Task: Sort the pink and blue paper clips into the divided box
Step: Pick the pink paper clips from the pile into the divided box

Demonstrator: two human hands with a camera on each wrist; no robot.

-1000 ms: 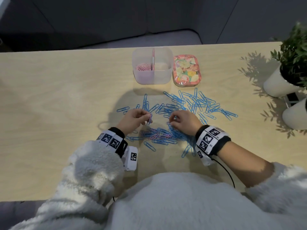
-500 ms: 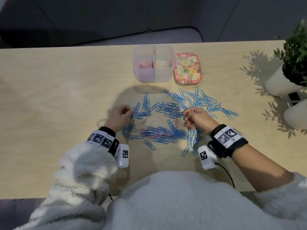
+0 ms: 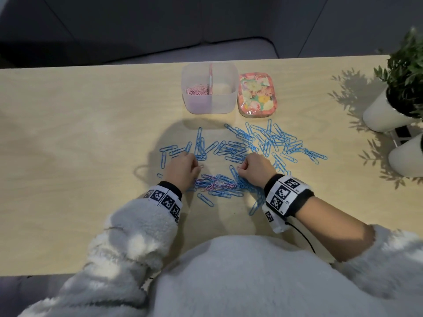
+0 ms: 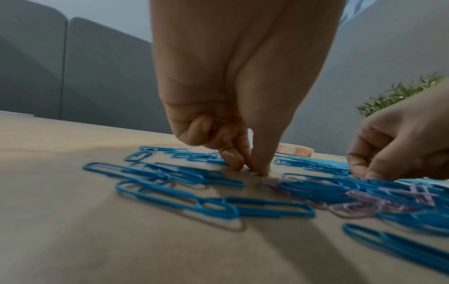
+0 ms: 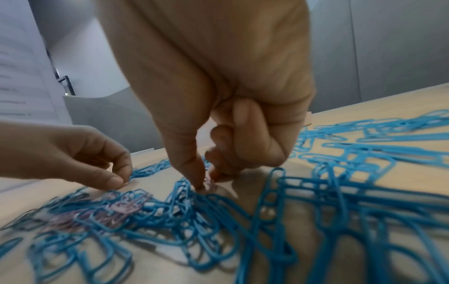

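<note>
Blue paper clips [image 3: 270, 140] lie spread over the wooden table, with a mixed pink and blue heap [image 3: 219, 183] between my wrists. My left hand [image 3: 198, 167] [image 4: 255, 171] has thumb and forefinger tips down on the table, pinching a small lone pink clip [image 3: 201, 166] at the heap's far left. My right hand [image 3: 239, 169] [image 5: 206, 182] pinches another pink clip [image 5: 210, 182] at the heap's far right. Further pink clips [image 4: 352, 209] [image 5: 121, 205] stay tangled in the heap. The clear divided box [image 3: 219, 104] stands beyond, with pink clips [image 3: 196, 90] in its left compartment.
A floral tin [image 3: 256, 94] sits against the box's right side. Two white plant pots [image 3: 380, 110] [image 3: 407, 156] stand at the table's right edge. Bare table lies to the left of the clips and in front of the heap.
Half a second ago my hands were apart at the sides of the spread. Both have moved inward, and their fingertips now come down on two lone pink clips beyond the heap.
</note>
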